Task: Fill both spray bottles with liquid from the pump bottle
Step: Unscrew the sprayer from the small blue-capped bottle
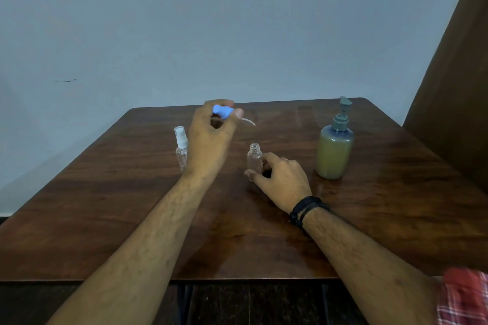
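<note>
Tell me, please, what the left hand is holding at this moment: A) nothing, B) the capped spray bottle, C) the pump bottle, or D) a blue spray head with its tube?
D: the left hand is raised over the table, pinching the blue spray head with its dip tube trailing, while the right hand steadies the open clear bottle.

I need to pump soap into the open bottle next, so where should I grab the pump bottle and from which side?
Grip the pump bottle around its rounded olive body, below the grey collar, probably coming from its near right side. It stands upright, and the right hand holding the open spray bottle occupies its left. That leaves the pump head free to press.
</note>
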